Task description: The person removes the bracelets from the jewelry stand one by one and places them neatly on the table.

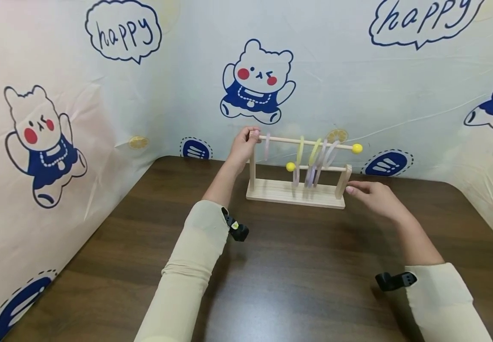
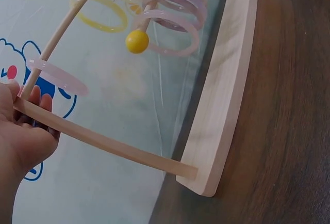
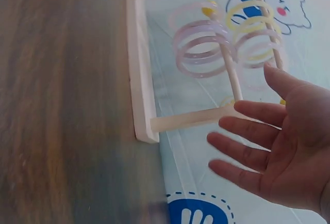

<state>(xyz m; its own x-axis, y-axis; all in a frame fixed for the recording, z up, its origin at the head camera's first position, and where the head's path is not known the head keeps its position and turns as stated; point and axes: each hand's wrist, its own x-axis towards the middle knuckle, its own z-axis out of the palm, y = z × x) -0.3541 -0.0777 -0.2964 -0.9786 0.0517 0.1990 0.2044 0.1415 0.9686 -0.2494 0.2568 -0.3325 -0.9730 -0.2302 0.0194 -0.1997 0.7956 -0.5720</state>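
A light wooden bangle rack (image 1: pixel 293 195) stands upright at the back of the table. A post rises at each end and two rods run between them, at different heights. My left hand (image 1: pixel 242 148) grips the top of the left post, fingers curled behind it in the left wrist view. Beside that hand a pink bangle (image 2: pixel 62 78) hangs on the upper rod. Yellow bangles (image 1: pixel 299 151) and several pink and lilac ones hang further right, on both rods. My right hand (image 3: pixel 289 141) has its fingers extended and spread, by the right post (image 1: pixel 343 182), holding nothing.
The rods end in yellow balls (image 1: pixel 357 148). Behind the dark wooden table (image 1: pixel 272 266) hangs a pale cloth (image 1: pixel 336 85) printed with cartoon bears. Black wrist cameras (image 1: pixel 239 231) sit at both cuffs.
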